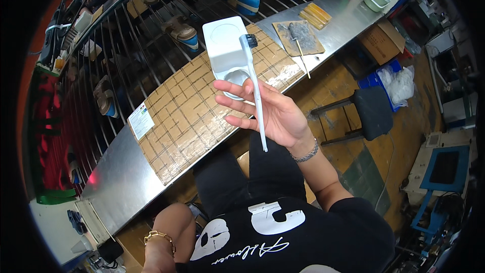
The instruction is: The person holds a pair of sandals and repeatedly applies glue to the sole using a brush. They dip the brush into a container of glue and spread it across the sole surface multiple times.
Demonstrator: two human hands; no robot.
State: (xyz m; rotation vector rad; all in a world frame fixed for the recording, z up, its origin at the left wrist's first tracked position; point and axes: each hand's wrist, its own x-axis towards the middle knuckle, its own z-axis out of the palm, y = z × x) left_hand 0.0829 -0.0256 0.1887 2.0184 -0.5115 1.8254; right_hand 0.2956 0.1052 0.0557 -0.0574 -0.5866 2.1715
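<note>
Head: right hand (284,120) grips brush (258,103) above cardboard (187,108) on bench (129,179); left hand's (157,262) grip unclear.

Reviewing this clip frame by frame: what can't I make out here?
All in the head view:
- Left hand: cut off by the lower edge, so whether it holds anything cannot be told.
- White container: its near end is partly covered by the right hand and the brush.
- Brush's bristles: too small and dark to tell whether anything coats them.
</note>
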